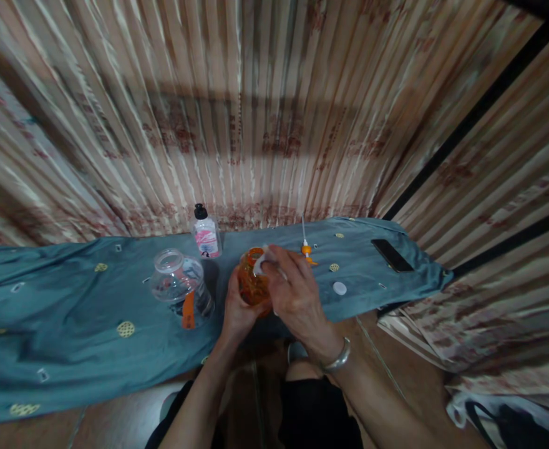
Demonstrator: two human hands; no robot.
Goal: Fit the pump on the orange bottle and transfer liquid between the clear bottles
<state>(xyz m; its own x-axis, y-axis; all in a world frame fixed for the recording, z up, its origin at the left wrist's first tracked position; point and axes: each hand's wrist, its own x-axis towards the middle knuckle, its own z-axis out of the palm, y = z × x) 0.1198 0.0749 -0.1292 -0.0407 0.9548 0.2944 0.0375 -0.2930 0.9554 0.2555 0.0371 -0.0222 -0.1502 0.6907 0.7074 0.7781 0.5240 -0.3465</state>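
An amber see-through bottle (251,284) with an open mouth is held near the cloth's front edge. My left hand (239,310) wraps round its left side and lower part. Pinched in my right hand (293,290) is a white wipe (265,257), which lies against the bottle near its neck; the fingers hide part of it. A silver bangle circles my right wrist. Behind my right hand lies an orange and white pump head (307,249) with a thin tube. A white round cap (339,288) rests to the right.
Left of my hands stand a clear plastic jar (169,287) with an orange label and a clear bottle (206,237) with a black cap. A black phone (391,255) lies at the right end of the green cloth (92,312). Pleated curtains (237,125) hang behind.
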